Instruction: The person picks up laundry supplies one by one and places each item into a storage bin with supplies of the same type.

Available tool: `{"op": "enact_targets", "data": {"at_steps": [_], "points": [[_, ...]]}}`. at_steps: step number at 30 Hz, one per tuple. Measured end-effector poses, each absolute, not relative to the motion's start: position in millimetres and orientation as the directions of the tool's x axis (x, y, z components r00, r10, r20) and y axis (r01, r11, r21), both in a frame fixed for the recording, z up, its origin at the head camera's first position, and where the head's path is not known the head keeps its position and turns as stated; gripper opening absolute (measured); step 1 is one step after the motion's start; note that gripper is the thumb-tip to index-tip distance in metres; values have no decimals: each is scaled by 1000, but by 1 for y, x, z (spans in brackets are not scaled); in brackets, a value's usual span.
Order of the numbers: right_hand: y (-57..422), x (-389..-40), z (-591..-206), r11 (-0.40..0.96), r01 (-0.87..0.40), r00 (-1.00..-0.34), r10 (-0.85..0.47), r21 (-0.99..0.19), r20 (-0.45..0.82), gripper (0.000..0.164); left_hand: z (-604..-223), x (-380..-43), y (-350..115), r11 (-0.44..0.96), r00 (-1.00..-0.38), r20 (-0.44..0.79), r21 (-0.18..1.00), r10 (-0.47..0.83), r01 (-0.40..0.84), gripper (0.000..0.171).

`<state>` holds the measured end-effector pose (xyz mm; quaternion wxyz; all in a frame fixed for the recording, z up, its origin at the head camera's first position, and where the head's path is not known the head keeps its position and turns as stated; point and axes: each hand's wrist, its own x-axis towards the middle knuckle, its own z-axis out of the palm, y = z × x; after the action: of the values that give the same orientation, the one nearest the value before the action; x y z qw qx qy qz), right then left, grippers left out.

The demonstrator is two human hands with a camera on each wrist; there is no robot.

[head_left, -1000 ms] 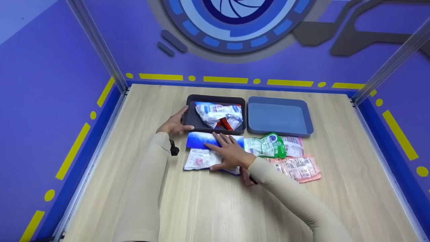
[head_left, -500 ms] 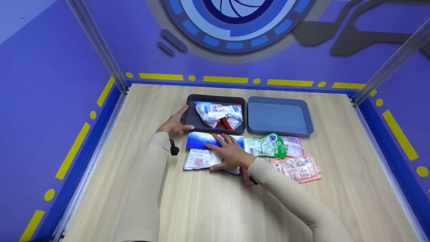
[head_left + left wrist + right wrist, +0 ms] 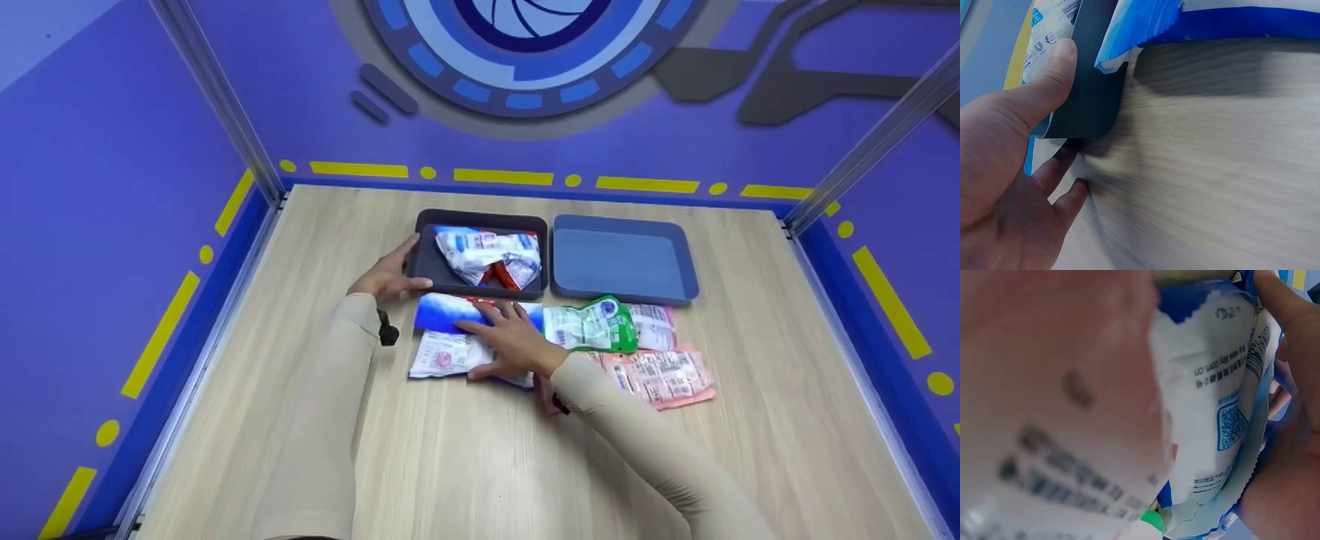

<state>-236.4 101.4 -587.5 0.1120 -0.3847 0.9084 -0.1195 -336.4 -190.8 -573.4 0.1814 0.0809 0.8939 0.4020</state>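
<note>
My left hand (image 3: 384, 277) touches the left front corner of a dark tray (image 3: 424, 264), thumb and fingers spread apart. In the left wrist view, its thumb (image 3: 1055, 79) lies against the tray's rim, while the other fingers reach past the corner. White packets (image 3: 480, 251) with blue and red parts lie inside that tray. In front of it, my right hand (image 3: 514, 345) rests with spread fingers on a blue packet (image 3: 435, 313) and a white packet (image 3: 442, 358); whether these are one bag cannot be told. The right wrist view shows printed white plastic (image 3: 1202, 410) beside the hand.
A blue-grey tray (image 3: 626, 262) stands right of the dark one. Before it lie a green-and-white packet (image 3: 592, 326), a pink-and-white packet (image 3: 655, 324) and pink packets (image 3: 667, 375), partly behind the right sleeve. Purple walls (image 3: 555, 139) border the wooden table (image 3: 480, 465).
Both hands and the packets stay nearly where they were. A little more of the red mark on the blue packet shows beside the right fingers.
</note>
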Motion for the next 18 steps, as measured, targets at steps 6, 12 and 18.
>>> {"op": "enact_targets", "data": {"at_steps": [6,12,18], "points": [[100,-238,-588,681,-663,-688,-718,-309,-106,93,-574,-337,-190,665,-923,-262,747,281,-9,106],[100,-237,-588,679,-666,-693,-716,-309,-81,92,-575,-338,-191,668,-919,-258,744,297,7,106],[99,-237,-588,691,-651,-705,-704,-314,-88,91,-575,-338,-192,666,-918,-247,746,310,25,106]]}}
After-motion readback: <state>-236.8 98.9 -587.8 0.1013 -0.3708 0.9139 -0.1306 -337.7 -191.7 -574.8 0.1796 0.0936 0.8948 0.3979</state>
